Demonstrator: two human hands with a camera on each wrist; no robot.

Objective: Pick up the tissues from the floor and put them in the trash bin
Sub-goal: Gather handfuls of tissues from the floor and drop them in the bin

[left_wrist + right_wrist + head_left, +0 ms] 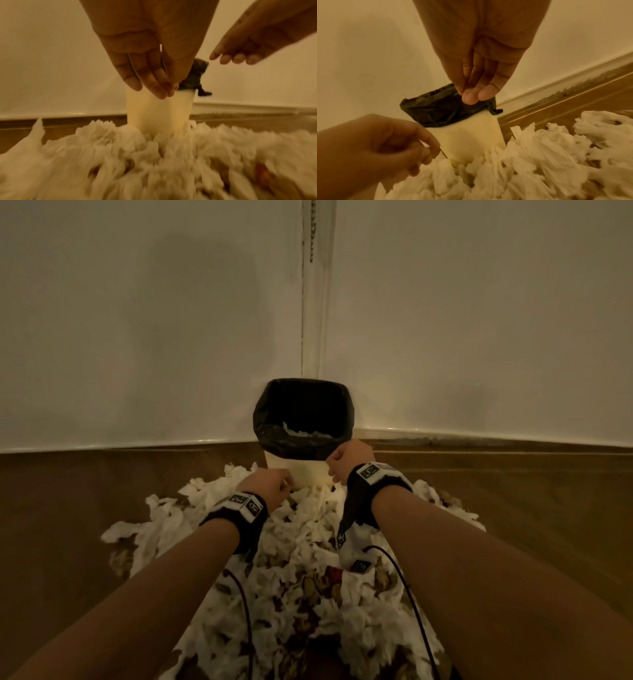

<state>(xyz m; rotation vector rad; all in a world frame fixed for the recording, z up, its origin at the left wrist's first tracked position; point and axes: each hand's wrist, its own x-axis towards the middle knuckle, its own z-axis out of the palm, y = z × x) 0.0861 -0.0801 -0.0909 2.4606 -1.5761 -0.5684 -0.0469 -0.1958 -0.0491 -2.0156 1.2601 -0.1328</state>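
Observation:
A white trash bin [301, 472] with a black liner [301, 405] stands in the corner, a few tissues [305, 433] inside it. A big heap of crumpled white tissues [301, 529] covers the floor in front of it. My left hand [275, 484] hovers just above the heap at the bin's foot, and the left wrist view shows this left hand [150, 85] with its fingers straight down and empty. My right hand [346, 460] is higher, beside the bin's right rim. In its own view the right hand [474, 94] has straight fingers in front of the liner [436, 108], holding nothing.
Two pale walls meet behind the bin, with a skirting board [479, 436] along the brown wooden floor [68, 508]. Patterned fabric [329, 577] shows under the tissues near me. Cables [246, 611] run from both wrist cameras.

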